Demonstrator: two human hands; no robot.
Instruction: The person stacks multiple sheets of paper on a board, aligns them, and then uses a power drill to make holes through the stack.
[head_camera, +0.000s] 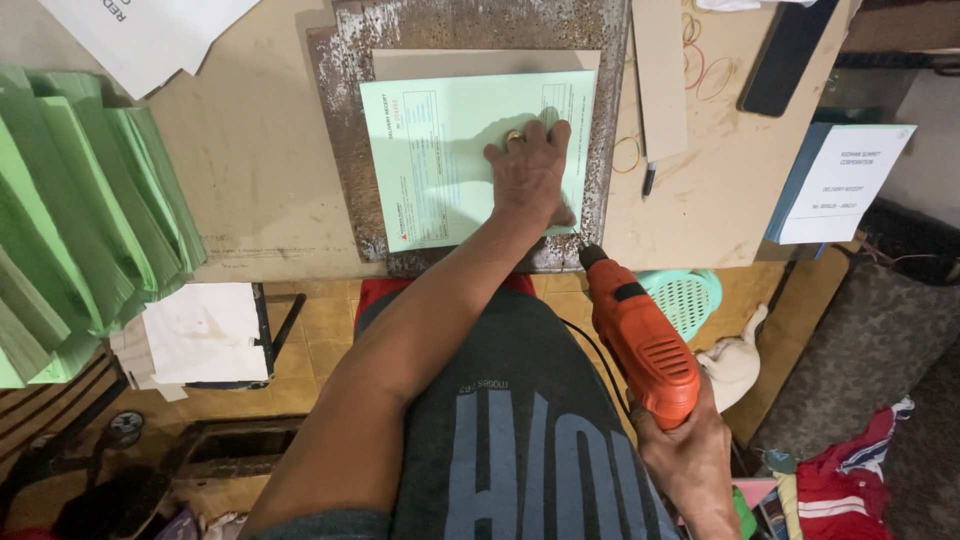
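My left hand (528, 172) presses flat on a stack of pale green printed forms (450, 160), fingers together, a ring on one finger. The stack lies on a brown cardboard sheet (480, 62) over a worn, rusty metal plate (350, 130) on the table. My right hand (690, 460) grips the handle of an orange power drill (640, 340). The drill's black chuck (592, 257) points at the plate's near right edge, just below the stack's corner and close to my left wrist.
Fanned green paper stacks (80, 210) fill the left side. White sheets (150, 30) lie at top left. A bundle of forms with a white cover (840, 180), a dark phone (790, 55), rubber bands (700, 65) and a pen (648, 178) sit right. A teal basket (685, 295) is below.
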